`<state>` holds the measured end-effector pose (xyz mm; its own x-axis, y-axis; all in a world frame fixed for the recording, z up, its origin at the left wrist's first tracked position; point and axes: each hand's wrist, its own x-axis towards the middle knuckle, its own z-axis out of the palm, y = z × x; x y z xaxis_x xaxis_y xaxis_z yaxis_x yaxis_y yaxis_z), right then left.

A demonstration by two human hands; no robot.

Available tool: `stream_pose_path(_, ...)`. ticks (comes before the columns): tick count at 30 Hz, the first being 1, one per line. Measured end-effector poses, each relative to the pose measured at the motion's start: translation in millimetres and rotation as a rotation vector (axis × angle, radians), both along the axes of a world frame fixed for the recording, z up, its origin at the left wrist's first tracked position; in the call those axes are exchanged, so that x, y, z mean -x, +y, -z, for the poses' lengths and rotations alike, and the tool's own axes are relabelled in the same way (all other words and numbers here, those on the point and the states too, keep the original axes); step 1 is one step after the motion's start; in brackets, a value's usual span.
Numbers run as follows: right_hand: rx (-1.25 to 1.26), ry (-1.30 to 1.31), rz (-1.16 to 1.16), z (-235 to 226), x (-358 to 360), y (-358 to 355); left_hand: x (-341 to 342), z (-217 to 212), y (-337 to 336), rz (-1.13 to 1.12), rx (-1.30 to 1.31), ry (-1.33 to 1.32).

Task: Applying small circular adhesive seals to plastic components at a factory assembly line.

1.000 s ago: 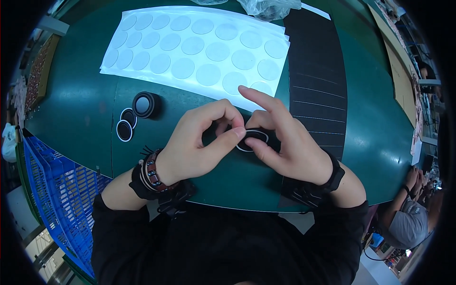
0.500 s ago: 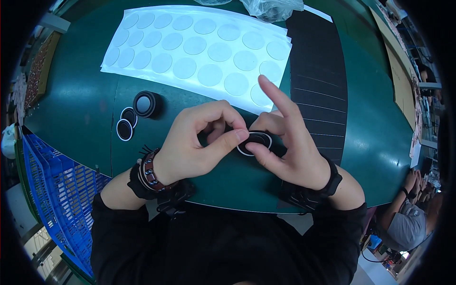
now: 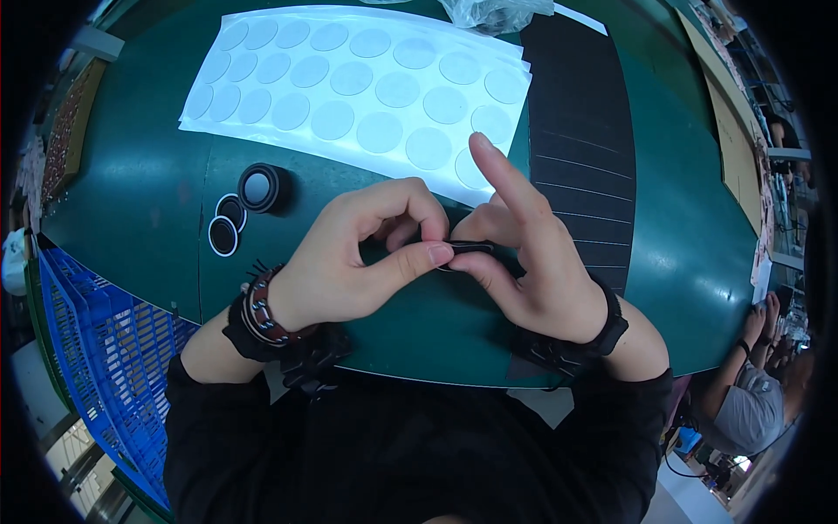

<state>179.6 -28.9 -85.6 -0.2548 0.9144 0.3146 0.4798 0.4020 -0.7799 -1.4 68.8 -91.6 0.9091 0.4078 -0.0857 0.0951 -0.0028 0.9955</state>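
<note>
My left hand (image 3: 353,253) and right hand (image 3: 550,271) pinch a black disc (image 3: 472,246), tilted nearly edge-on, between them over the table (image 3: 419,341); it could slip or crease if my thumbs press unevenly.

At the centre of the frame, the left hand (image 3: 362,253) and right hand (image 3: 541,271) pinch a thin black disc (image 3: 474,247) between thumbs and fingers, seen nearly edge-on; the right index finger points up. Left of centre on the green bench (image 3: 690,227), two white-rimmed black discs (image 3: 223,237) overlap beside a round black stack (image 3: 263,188). White sheets of round cutouts (image 3: 362,103) fill the upper middle, with a slitted black sheet (image 3: 576,96) to their right. A blue plastic crate (image 3: 109,349) stands lower left.
</note>
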Motion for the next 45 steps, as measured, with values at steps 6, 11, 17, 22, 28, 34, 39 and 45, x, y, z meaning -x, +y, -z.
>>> stream_pose_path(6,-0.046,0.048,0.003,4,-3,3,-3,7,-2,-0.065,0.137,-0.129)
stream_pose_path(11,-0.019,-0.04,-0.009,-6,-2,-1,-4,2,-10,-0.105,-0.033,-0.16)
stream_pose_path(17,0.026,0.002,-0.002,-9,-2,-2,1,-7,-6,-0.035,0.082,-0.084)
stream_pose_path(22,0.097,0.129,0.023,-7,-1,-5,1,-6,-8,-0.056,0.231,-0.107)
stream_pose_path(28,-0.003,-0.102,0.022,-10,-4,-5,-2,0,-10,-0.051,0.262,-0.101)
stream_pose_path(34,0.084,0.003,0.024,-2,-2,-3,-5,5,-11,-0.108,-0.039,-0.129)
stream_pose_path(39,0.191,0.29,0.037,5,1,1,-6,11,-12,-0.196,0.029,-0.19)
stream_pose_path(45,0.118,0.055,0.018,1,-1,0,-6,9,-9,-0.126,-0.06,-0.16)
